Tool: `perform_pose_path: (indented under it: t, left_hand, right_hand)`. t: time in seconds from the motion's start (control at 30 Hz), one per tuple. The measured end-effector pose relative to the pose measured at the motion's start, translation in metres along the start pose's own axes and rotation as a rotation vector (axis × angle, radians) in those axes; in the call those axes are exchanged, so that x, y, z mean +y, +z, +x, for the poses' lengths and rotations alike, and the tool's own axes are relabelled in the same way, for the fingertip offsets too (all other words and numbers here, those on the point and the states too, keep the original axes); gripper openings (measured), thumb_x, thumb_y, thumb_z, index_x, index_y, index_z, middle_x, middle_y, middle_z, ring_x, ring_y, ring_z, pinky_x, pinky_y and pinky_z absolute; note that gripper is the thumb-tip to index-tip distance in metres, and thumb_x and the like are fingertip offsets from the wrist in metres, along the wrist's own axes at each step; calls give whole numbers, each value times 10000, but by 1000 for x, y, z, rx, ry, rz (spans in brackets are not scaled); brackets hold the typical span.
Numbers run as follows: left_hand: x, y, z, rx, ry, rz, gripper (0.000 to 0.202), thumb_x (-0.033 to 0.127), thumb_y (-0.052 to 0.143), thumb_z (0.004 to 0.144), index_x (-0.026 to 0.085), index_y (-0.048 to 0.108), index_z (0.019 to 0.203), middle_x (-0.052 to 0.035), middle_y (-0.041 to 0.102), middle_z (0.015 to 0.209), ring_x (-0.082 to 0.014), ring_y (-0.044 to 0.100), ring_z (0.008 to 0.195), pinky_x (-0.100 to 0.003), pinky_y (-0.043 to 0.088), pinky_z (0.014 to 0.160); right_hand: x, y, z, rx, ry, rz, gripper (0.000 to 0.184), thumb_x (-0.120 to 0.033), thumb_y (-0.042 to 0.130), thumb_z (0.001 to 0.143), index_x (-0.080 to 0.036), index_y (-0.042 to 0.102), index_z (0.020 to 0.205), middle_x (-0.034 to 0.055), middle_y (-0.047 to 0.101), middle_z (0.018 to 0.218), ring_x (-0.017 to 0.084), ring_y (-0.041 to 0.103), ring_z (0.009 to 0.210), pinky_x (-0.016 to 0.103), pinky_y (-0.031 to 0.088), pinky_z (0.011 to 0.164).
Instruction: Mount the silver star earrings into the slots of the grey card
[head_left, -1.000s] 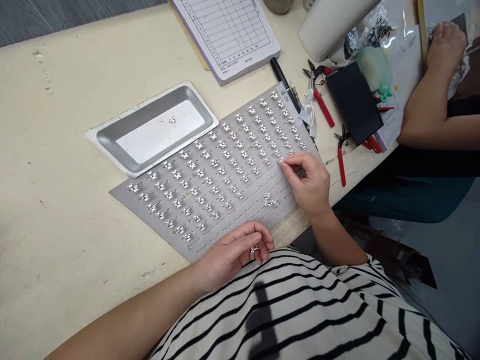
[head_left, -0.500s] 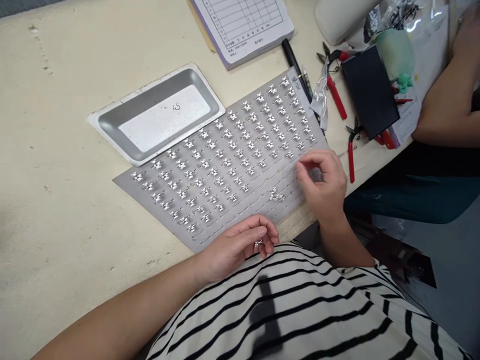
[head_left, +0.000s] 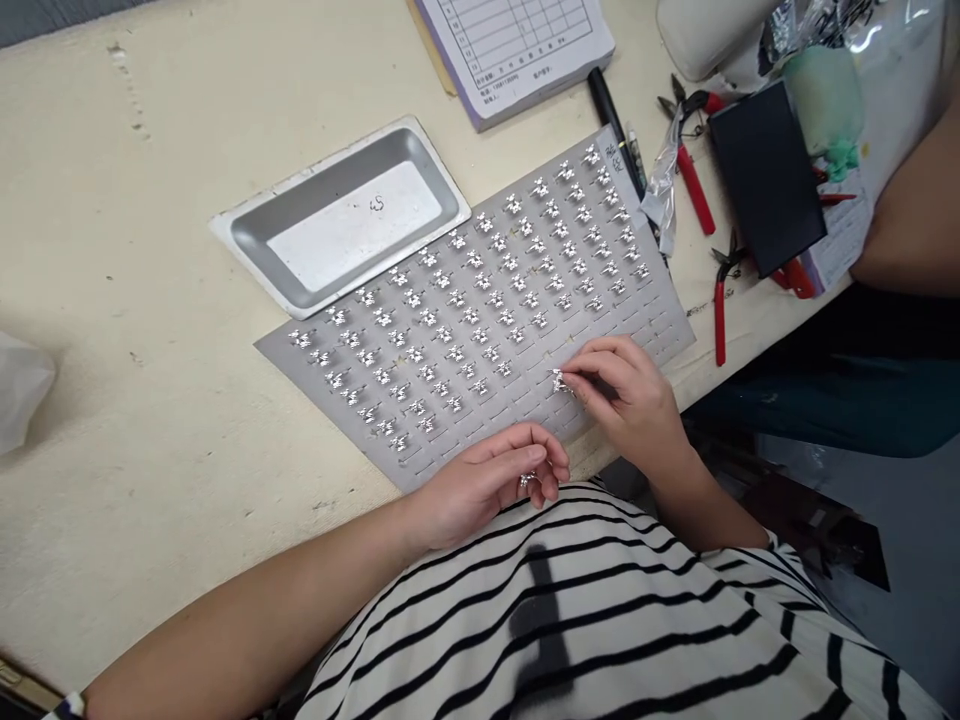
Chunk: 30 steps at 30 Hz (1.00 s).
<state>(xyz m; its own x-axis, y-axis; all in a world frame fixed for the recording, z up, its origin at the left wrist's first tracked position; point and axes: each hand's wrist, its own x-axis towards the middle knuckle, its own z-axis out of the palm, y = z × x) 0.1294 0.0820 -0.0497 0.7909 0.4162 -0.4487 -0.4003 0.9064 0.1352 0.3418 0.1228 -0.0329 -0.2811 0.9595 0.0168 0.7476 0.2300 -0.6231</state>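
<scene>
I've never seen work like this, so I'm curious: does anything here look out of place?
One silver piece sits apart from the neat rows on the grey slotted card, touched by the right hand; the slots around it stand empty.

On the table (head_left: 135,300), a slotted card (head_left: 630,335) bearing rows of rings (head_left: 480,280); just behind its left side, a metal tray (head_left: 330,190); farther behind, a form pad (head_left: 510,50); to its right, pliers (head_left: 718,320) beside a flat case (head_left: 766,178).
</scene>
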Motion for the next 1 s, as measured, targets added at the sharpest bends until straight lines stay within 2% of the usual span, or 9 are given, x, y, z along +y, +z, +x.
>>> perform_pose_path:
  t: [0.13, 0.2, 0.27, 0.37, 0.53, 0.67, 0.83, 1.0]
  left_hand:
    - [-1, 0, -1, 6, -7, 2, 286, 425, 735, 950, 140, 719, 976, -50, 670, 941, -115, 615, 779, -243, 439, 733]
    - [-1, 0, -1, 13, -11, 3, 288, 424, 737, 947, 138, 719, 975, -51, 669, 939, -116, 614, 777, -242, 442, 734]
    - [-1, 1, -1, 18, -9, 0, 289, 424, 744, 941, 137, 719, 971, -49, 667, 934, -114, 612, 772, -239, 443, 729]
    - [-2, 1, 0, 20, -4, -2, 291, 426, 749, 936, 139, 719, 967, -48, 669, 932, -113, 614, 772, -234, 445, 723]
    - [-1, 0, 0, 15, -1, -4, 294, 429, 745, 941, 138, 725, 974, -48, 671, 940, -110, 620, 778, -232, 453, 731]
    - [-2, -1, -1, 8, -4, -7, 285, 424, 740, 946, 140, 728, 968, -46, 672, 936, -108, 623, 776, -231, 454, 733]
    - [-3, -1, 0, 11, 2, -10, 274, 415, 736, 949, 142, 732, 973, -48, 676, 939, -109, 627, 775, -232, 456, 728]
    - [-3, -1, 1, 9, 7, -11, 284, 424, 753, 936, 142, 730, 964, -46, 678, 934, -109, 630, 775, -230, 458, 718]
  right_hand:
    - [0, 0, 2, 44, -9, 56, 120, -157, 627, 978, -271, 646, 1010, 39, 707, 1019, 200, 682, 981, 372, 598, 824]
    - [1, 0, 2, 84, 61, 123, 113, -159, 612, 976, -268, 621, 1006, 28, 727, 1035, 189, 707, 981, 349, 605, 815]
    - [1, 0, 3, 119, 160, 171, 89, -174, 614, 976, -263, 613, 984, 2, 731, 980, 159, 722, 889, 309, 605, 769]
    - [4, 0, 8, 148, 209, 158, 60, -203, 651, 965, -262, 648, 977, -26, 702, 885, 126, 687, 778, 273, 590, 722]
    - [10, 3, 15, 124, 241, 211, 125, -263, 721, 949, -293, 722, 1070, -28, 743, 967, 125, 708, 858, 270, 614, 795]
    - [14, 5, 15, 123, 321, 344, 137, -308, 702, 973, -300, 748, 1102, -21, 788, 1000, 147, 766, 918, 309, 645, 853]
    - [16, 6, 17, 107, 393, 405, 133, -374, 711, 964, -257, 755, 1013, -25, 764, 837, 135, 742, 761, 289, 635, 736]
    - [12, 5, 22, 109, 345, 289, 141, -356, 652, 995, -255, 745, 1022, -28, 716, 781, 120, 678, 703, 262, 557, 646]
